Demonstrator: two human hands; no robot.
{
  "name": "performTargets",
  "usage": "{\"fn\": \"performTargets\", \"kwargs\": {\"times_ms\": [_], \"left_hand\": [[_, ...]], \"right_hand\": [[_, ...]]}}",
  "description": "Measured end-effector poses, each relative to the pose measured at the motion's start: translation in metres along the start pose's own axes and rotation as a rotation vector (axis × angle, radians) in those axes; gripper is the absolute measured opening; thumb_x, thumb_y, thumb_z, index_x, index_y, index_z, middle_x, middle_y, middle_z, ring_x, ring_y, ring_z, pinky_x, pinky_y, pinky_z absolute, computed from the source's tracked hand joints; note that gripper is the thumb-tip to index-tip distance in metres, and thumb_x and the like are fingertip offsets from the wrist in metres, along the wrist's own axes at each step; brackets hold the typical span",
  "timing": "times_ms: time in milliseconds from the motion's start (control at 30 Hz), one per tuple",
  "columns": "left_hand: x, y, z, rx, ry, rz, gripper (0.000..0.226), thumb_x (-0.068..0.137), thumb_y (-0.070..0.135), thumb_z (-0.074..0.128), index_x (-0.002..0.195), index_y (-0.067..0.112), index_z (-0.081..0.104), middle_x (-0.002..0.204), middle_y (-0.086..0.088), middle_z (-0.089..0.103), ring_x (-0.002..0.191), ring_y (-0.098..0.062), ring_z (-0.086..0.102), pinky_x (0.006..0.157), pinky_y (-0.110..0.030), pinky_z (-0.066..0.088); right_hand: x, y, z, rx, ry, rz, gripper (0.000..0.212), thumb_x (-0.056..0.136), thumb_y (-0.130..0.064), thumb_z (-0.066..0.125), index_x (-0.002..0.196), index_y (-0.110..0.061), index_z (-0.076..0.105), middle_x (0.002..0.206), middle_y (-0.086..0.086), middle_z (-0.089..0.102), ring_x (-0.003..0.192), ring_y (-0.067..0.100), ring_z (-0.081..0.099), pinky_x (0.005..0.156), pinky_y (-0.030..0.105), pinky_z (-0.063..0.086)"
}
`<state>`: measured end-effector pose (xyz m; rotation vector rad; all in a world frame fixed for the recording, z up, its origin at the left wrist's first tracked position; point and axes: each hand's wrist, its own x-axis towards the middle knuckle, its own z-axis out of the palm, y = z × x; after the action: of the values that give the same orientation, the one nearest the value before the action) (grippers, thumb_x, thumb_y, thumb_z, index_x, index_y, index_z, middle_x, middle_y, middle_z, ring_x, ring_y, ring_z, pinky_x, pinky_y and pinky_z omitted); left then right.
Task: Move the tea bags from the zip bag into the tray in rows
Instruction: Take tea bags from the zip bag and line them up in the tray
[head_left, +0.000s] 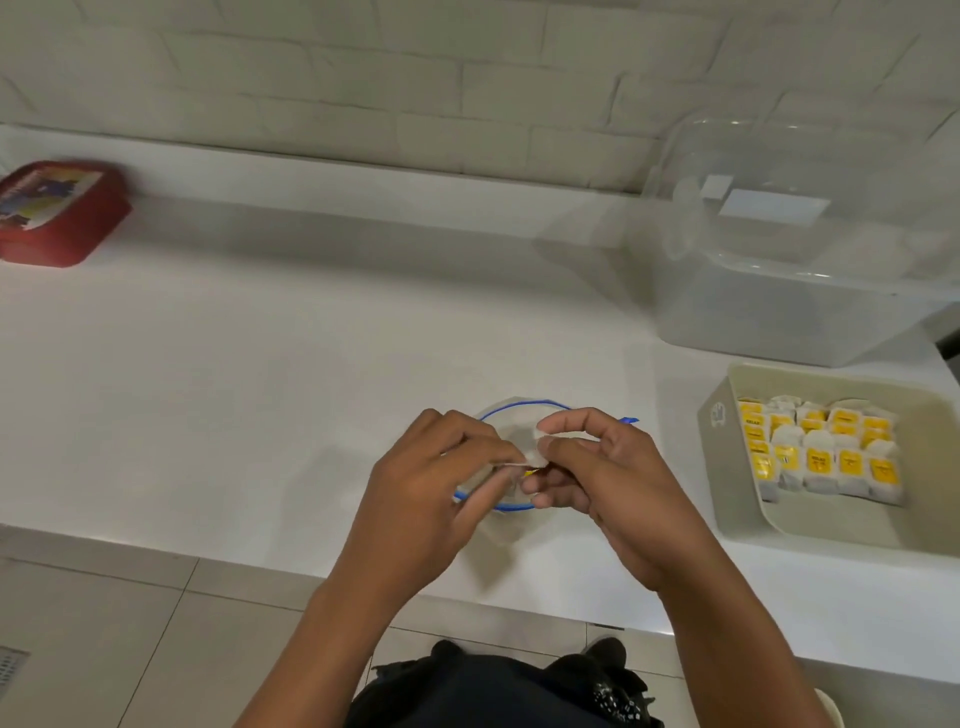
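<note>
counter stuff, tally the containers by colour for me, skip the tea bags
red: 1, the lidded box at far left
clear: 2, the zip bag with the blue rim under the hands, and the big tub at back right
beige: 1, the tray holding tea bags
total: 4

The yellow labels on the tea bags (818, 457) standing in the tray (727, 457) carry dark print, and on one or two it seems to read "RELAX", though it is too small and soft to be sure. The tray's near-left wall bears a small dark logo that cannot be made out. The red box (57, 213) at the far left of the bench (260, 389) has a printed lid with blue and red shapes, its wording too blurred to read.
</note>
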<state>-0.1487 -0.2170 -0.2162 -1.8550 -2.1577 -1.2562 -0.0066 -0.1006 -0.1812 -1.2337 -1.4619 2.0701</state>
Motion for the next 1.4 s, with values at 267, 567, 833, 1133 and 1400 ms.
{"fn": "performTargets", "kwargs": {"times_ms": [267,567,833,1133,1400], "left_hand": [[-0.003,0.0,-0.036,-0.161,-0.242,-0.185,0.004,0.091,0.03,0.068,0.088,0.031,0.069,0.09,0.017,0.063,0.089,-0.008,0.06,0.071,-0.011,0.038],[-0.012,-0.005,-0.034,0.041,-0.541,-0.362,0.027,0.095,0.041,0.062,0.121,0.048,0.062,0.085,0.02,0.062,0.085,-0.003,0.057,0.078,-0.022,0.048],[-0.018,-0.003,-0.03,0.072,-0.642,-0.427,0.047,0.097,0.042,0.056,0.141,0.055,0.043,0.086,0.021,0.057,0.086,-0.006,0.055,0.078,-0.02,0.047],[-0.009,-0.003,-0.03,0.1,-0.535,-0.437,0.042,0.097,0.043,0.054,0.139,0.05,0.048,0.079,0.023,0.053,0.079,-0.003,0.052,0.076,-0.019,0.046],[0.003,0.012,-0.027,-0.232,-0.399,-0.561,0.022,0.085,0.039,0.074,0.106,0.048,0.071,0.076,0.02,0.064,0.068,-0.003,0.058,0.063,-0.012,0.044]], "right_hand": [[0.021,0.006,-0.012,-0.953,-0.059,-0.236,0.027,0.1,-0.017,0.047,0.107,-0.029,0.07,0.099,-0.013,0.071,0.09,0.0,0.063,0.076,0.012,0.048],[0.085,0.035,0.02,-1.641,-0.262,0.052,0.042,0.088,-0.006,0.064,0.128,-0.021,0.064,0.115,0.002,0.068,0.095,0.022,0.065,0.078,0.028,0.052],[0.086,0.049,0.019,-1.589,-0.265,-0.066,0.035,0.089,-0.011,0.062,0.12,-0.026,0.066,0.11,0.0,0.07,0.094,0.021,0.067,0.086,0.037,0.058],[0.036,0.012,0.002,-1.241,-0.073,-0.25,0.013,0.095,-0.023,0.053,0.092,-0.019,0.065,0.092,-0.003,0.064,0.071,0.012,0.056,0.063,0.032,0.049],[0.006,-0.008,-0.009,-0.568,-0.116,-0.136,0.007,0.09,-0.019,0.064,0.085,-0.017,0.068,0.075,0.0,0.071,0.065,0.015,0.069,0.052,0.033,0.047]]}}
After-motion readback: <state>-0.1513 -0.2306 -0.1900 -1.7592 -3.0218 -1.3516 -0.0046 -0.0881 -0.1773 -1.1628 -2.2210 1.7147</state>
